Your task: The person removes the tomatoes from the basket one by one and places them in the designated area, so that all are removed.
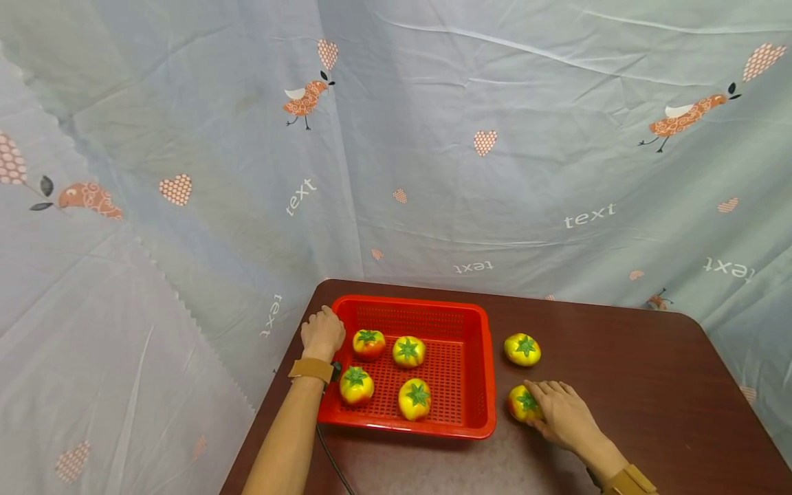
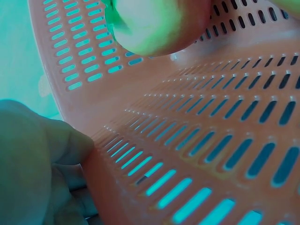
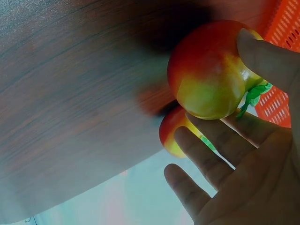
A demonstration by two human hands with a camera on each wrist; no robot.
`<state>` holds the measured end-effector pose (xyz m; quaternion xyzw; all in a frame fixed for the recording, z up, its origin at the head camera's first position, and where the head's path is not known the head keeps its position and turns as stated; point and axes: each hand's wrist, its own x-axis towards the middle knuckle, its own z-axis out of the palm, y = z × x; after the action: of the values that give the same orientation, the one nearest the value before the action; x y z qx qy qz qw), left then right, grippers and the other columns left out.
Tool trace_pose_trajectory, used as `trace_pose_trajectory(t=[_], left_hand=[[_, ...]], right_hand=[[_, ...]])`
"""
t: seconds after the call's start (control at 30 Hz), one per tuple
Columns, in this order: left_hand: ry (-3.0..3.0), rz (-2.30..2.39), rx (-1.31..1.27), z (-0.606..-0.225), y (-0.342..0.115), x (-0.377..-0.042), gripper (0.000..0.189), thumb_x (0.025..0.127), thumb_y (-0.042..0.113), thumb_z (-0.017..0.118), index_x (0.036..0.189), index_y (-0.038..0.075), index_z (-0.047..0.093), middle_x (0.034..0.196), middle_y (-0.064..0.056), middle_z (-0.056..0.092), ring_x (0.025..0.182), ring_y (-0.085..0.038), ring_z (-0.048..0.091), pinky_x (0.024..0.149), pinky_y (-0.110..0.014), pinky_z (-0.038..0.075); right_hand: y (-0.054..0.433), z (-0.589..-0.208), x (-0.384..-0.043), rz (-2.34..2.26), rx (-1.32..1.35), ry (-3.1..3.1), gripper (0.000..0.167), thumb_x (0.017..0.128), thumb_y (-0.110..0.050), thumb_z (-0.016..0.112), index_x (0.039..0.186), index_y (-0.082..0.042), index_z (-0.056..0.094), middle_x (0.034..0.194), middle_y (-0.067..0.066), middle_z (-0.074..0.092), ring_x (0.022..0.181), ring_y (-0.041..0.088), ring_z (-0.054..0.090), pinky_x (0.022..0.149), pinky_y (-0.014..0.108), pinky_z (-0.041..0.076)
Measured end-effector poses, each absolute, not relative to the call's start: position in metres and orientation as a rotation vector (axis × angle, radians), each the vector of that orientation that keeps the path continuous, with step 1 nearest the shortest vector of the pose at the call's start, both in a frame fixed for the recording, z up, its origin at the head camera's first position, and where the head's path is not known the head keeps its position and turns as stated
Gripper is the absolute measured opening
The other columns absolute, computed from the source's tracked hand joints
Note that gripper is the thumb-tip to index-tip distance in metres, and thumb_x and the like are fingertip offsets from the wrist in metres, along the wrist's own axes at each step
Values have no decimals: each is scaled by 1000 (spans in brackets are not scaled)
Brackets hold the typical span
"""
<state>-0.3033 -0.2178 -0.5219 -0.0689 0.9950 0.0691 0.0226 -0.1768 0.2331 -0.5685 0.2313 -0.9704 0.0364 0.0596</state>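
In the head view, my left hand (image 1: 323,333) grips the left rim of a red plastic basket (image 1: 486,371). The left wrist view has the thumb (image 2: 70,143) at the edge of the perforated wall, with the other fingers outside it. My right hand (image 1: 566,416) holds a yellow-and-red tomato (image 1: 518,403) with a green leafy top, just right of the basket. Up close, the thumb lies on one side of this tomato (image 3: 206,70) and fingertips touch the other. Behind it sits a second tomato (image 1: 522,349). Several similar tomatoes, such as one at the front (image 1: 414,399), lie in the basket.
Everything stands on a dark brown table (image 1: 643,371) with rounded corners. A pale patterned curtain (image 1: 433,172) hangs behind it and along the left side. A black cable (image 1: 334,462) runs down from the left wrist past the basket's front left corner.
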Motion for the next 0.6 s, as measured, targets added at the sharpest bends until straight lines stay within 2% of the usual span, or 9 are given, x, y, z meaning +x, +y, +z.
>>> trace_pose_trajectory(t=[0.6], left_hand=[[3074,208,-222,-521,-217,-303,59,99,21,46,140,-19,34,133,-37,52,117,-48,54,102,-58,43]], right_hand=[[233,-569,-179,102,709,-2928,68,72,-35,85,126,-2,61,114,11,68,107,30,62,98,50,47]])
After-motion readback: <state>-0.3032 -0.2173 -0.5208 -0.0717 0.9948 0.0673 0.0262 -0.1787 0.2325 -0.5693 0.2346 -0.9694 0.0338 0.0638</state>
